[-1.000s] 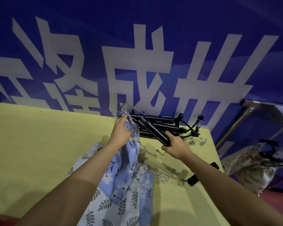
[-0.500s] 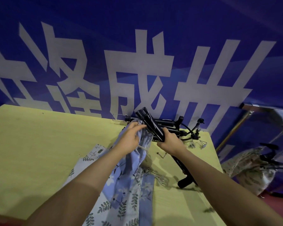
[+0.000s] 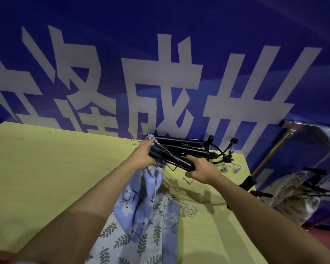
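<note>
My left hand [image 3: 143, 157] grips the bunched top of a blue floral cloth [image 3: 143, 212] and presses it against the upper end of a black folded stand [image 3: 171, 159]. The cloth hangs from that hand and spreads over the yellow table [image 3: 46, 178] toward me. My right hand [image 3: 202, 170] grips the lower end of the same black tube, holding it tilted above the table. Thin wire parts [image 3: 171, 168] dangle under the tube.
More black tubes and bent arms with clips [image 3: 217, 151] lie at the table's far right, against a blue banner wall [image 3: 160, 63]. A metal rack [image 3: 312, 141] with patterned fabric [image 3: 286, 189] stands to the right of the table.
My right hand has swung the black tube from steeply tilted to flatter and lower. My left hand has pushed the cloth's top up to the tube's far end.
</note>
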Demonstrator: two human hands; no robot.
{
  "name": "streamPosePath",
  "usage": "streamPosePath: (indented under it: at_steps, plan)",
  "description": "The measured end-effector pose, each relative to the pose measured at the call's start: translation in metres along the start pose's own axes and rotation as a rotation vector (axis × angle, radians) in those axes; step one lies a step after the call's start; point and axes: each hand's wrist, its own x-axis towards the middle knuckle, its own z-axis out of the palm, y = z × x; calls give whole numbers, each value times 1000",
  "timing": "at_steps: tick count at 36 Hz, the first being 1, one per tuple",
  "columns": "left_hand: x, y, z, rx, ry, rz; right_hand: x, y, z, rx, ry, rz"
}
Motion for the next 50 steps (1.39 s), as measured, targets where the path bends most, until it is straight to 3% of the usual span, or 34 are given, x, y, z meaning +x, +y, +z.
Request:
streamPosePath:
  at_steps: [9, 14, 19, 25, 31, 35, 38, 43, 47, 50]
  plan:
    - [-4, 5, -5, 491, -121, 90, 11, -5, -3, -433, 69, -123]
    - [-8, 26, 1, 556, -167, 147, 12, -14, -10, -644, 185, -248]
    - [-11, 32, 14, 824, -16, 231, 17, -29, -28, -788, 367, -459]
    - [-5, 29, 25, 683, 146, 152, 20, -33, -40, -849, 655, -657]
    - [-2, 23, 30, 506, 218, 75, 17, -27, -31, -777, 770, -609]
    - [-2, 15, 27, 446, 288, 33, 6, -24, -11, -568, 851, -518]
    - [-5, 9, 25, 408, 321, 14, 3, -23, 7, -365, 706, -345]
    - [-11, 8, 24, 304, 389, -4, 10, -37, 24, -53, 183, -48]
    - [-13, 8, 25, 184, 432, -33, 15, -54, 26, 89, 35, -30]
    - [-13, 4, 25, 137, 450, -51, 17, -58, 25, 96, 44, 15]
